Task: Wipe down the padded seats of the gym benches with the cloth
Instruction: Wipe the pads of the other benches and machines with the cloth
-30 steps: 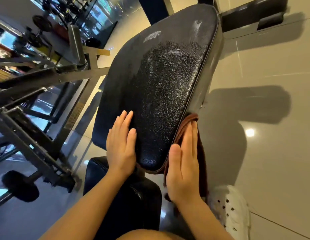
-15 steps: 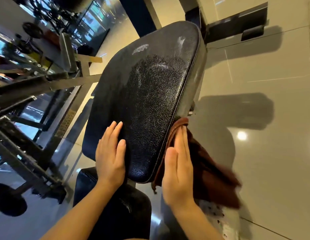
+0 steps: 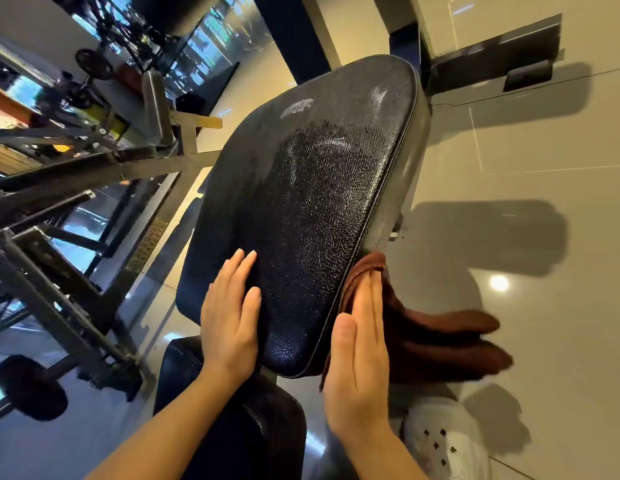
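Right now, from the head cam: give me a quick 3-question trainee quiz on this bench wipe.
1. True or false: the left hand holds the brown cloth.
2. Where does the right hand press the cloth? A) top of the black pad B) the pad's right side edge C) the floor
3. Fill in: the left hand lies ___ on the pad.

Key: 1 false; 2 B; 3 flat

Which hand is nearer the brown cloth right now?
Right. The right hand presses flat against the brown cloth at the pad's right edge. The left hand lies flat on top of the black pad, apart from the cloth.
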### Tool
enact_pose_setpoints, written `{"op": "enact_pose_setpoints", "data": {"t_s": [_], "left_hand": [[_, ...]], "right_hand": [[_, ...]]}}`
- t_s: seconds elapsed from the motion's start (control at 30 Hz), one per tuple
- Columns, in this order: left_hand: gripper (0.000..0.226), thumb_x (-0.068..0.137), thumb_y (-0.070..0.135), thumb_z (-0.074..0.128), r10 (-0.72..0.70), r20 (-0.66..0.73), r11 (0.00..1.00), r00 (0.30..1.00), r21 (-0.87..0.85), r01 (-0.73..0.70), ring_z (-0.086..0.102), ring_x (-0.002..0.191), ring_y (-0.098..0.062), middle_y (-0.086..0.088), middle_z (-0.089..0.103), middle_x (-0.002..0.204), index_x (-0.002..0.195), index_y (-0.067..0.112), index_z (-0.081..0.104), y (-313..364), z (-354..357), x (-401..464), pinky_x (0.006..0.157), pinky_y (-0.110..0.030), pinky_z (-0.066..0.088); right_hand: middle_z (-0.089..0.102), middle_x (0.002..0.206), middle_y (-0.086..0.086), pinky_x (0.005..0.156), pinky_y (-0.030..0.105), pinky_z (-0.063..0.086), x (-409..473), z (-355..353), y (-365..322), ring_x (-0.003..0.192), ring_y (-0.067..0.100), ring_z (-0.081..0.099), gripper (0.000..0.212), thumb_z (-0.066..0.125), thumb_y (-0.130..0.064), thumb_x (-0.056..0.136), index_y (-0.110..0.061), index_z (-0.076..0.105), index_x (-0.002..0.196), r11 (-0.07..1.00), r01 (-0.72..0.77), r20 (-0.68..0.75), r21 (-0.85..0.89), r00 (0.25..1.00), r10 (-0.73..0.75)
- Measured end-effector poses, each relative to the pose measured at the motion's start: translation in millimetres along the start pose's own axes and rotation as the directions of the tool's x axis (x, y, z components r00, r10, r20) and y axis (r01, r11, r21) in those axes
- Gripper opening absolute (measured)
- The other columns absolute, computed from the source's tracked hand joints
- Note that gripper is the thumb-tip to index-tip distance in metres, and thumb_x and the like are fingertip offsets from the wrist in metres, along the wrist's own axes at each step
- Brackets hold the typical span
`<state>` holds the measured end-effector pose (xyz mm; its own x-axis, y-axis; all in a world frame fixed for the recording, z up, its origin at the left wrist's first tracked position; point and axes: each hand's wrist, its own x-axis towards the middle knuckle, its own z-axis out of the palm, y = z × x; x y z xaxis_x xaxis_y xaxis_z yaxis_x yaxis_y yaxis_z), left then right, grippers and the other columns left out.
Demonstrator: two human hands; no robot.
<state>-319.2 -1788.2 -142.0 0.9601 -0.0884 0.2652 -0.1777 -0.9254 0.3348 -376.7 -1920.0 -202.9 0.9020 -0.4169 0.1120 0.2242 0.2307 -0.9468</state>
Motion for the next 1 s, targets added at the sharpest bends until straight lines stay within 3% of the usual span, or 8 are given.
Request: {"op": "enact_pose_setpoints", "data": {"t_s": [0.17,0.3,0.4,0.47,0.6,0.7,0.83,1.0], "left_hand": [[0.046,0.095,0.046,0.028,-0.015,-0.002,1.000,1.000,0.005,0.015,0.029,0.143,-0.012,0.015,0.032,0.151,0.139,0.037,0.036,-1,1,-1,0.116,-0.055,0.023],[0.047,0.095,0.047,0.029,-0.015,-0.006,1.000,1.000,0.002,0.015,0.029,0.143,-0.012,0.011,0.034,0.152,0.140,0.036,0.037,-1,0,-1,0.115,-0.056,0.023],[0.048,0.095,0.047,0.028,-0.016,-0.008,1.000,1.000,0.006,0.016,0.030,0.143,-0.015,0.008,0.035,0.153,0.140,0.035,0.038,-1,1,0,0.115,-0.056,0.024],[0.048,0.095,0.048,0.028,-0.014,-0.014,1.000,1.000,0.014,0.014,0.031,0.143,-0.016,0.007,0.036,0.152,0.140,0.034,0.038,-1,1,-1,0.114,-0.057,0.025],[0.049,0.095,0.048,0.029,-0.016,-0.024,1.000,1.000,0.018,0.016,0.032,0.142,-0.013,0.010,0.036,0.152,0.141,0.033,0.040,0,1,-1,0.113,-0.057,0.026],[0.049,0.095,0.049,0.030,-0.027,-0.022,1.000,0.999,0.012,0.027,0.030,0.142,-0.009,0.013,0.035,0.152,0.140,0.034,0.040,1,0,-1,0.114,-0.056,0.025],[0.049,0.096,0.048,0.030,-0.023,-0.015,1.000,1.000,0.017,0.023,0.029,0.143,-0.008,0.017,0.033,0.152,0.141,0.034,0.040,-2,-1,-1,0.115,-0.055,0.025],[0.049,0.096,0.053,0.029,-0.014,-0.011,1.000,1.000,0.019,0.014,0.029,0.144,-0.011,0.015,0.035,0.153,0.143,0.040,0.036,-3,-1,-1,0.115,-0.056,0.026]], "right_hand": [[0.010,0.153,-0.025,0.119,0.017,0.006,50,-5,0,0.145,-0.007,0.008,0.050,0.025,-0.042,0.099,-0.035,0.010,0.146,0.997,-0.040,-0.014,0.067,0.999,0.041],[0.014,0.162,-0.001,0.119,0.015,0.004,143,-14,-7,0.145,0.000,0.010,0.061,0.022,-0.034,0.099,-0.010,0.013,0.154,0.996,-0.060,-0.094,0.059,0.993,0.065],[0.023,0.160,0.004,0.122,0.033,0.011,194,-25,-6,0.147,0.011,0.017,0.061,0.022,-0.036,0.098,-0.011,0.019,0.154,0.997,-0.066,-0.123,0.046,0.990,0.071],[0.026,0.159,0.004,0.122,0.034,0.012,191,-27,-6,0.147,0.011,0.019,0.059,0.024,-0.036,0.099,-0.013,0.021,0.154,0.996,-0.075,-0.120,0.042,0.990,0.080],[0.015,0.154,-0.020,0.115,0.009,0.005,112,-20,-5,0.140,-0.014,0.010,0.055,0.026,-0.034,0.101,-0.019,0.015,0.152,0.997,-0.048,-0.034,0.060,0.998,0.050],[0.010,0.149,-0.029,0.113,0.007,0.005,67,-18,4,0.141,-0.015,0.007,0.050,0.024,-0.042,0.099,-0.029,0.010,0.146,0.999,0.022,0.040,0.047,0.999,-0.024],[0.007,0.149,-0.031,0.114,0.007,0.003,95,-29,7,0.143,-0.012,0.005,0.046,0.023,-0.040,0.099,-0.037,0.009,0.143,0.999,0.045,0.119,0.019,0.992,-0.047],[0.011,0.161,-0.006,0.121,0.022,0.003,178,-31,-4,0.149,0.007,0.005,0.057,0.022,-0.031,0.101,-0.013,0.011,0.154,0.998,0.054,0.025,0.019,0.998,-0.054]]}}
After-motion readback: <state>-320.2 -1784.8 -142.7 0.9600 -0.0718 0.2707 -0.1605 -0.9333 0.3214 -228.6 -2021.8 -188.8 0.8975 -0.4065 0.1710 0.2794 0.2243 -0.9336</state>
